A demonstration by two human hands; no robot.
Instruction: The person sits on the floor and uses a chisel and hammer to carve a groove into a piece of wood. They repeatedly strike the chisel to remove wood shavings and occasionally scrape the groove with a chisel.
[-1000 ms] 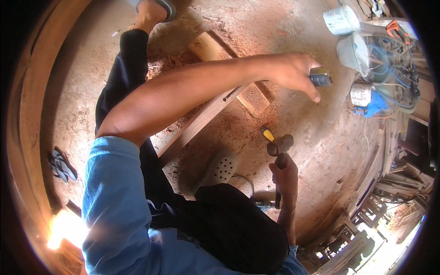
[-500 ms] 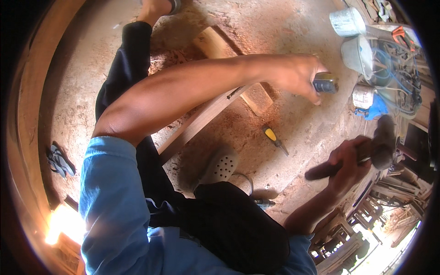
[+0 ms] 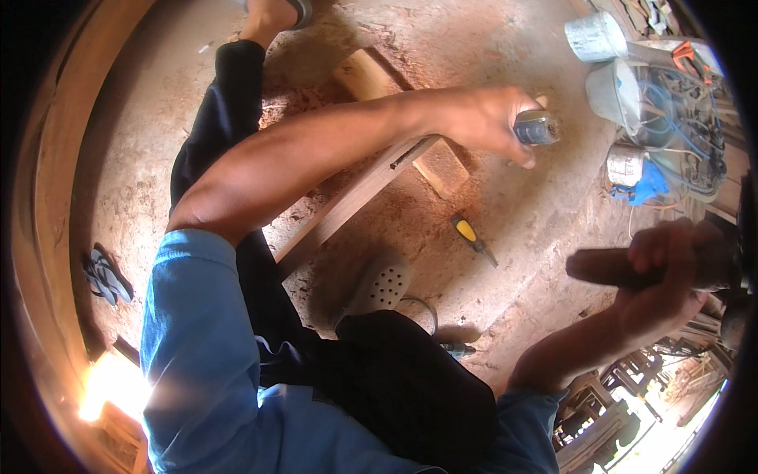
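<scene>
My left hand [image 3: 499, 122] reaches across above the floor, its fingers closed round a tool with a black-capped handle [image 3: 537, 127]. I see that handle nearly end-on; its working end is hidden. At the right, my right hand [image 3: 669, 257] grips a hammer by its dark handle [image 3: 604, 268], whose head lies in shadow at the picture's edge. Below my left forearm a squared timber [image 3: 339, 209] slants, with a narrow slot cut near its far end. That end lies over a wooden block [image 3: 444, 169]. A yellow-and-black handled tool [image 3: 471, 236] lies on the floor.
Wood shavings cover the floor round the block. Two pale buckets [image 3: 596, 37], a paint-spotted can [image 3: 625, 164], a blue cloth [image 3: 643, 186] and tangled hoses stand at the right. A perforated clog [image 3: 384, 284] is near my lap; flip-flops [image 3: 108, 274] lie at left.
My right hand has swung the hammer up and to the right, toward the picture's edge. My left hand has shifted slightly left with its tool.
</scene>
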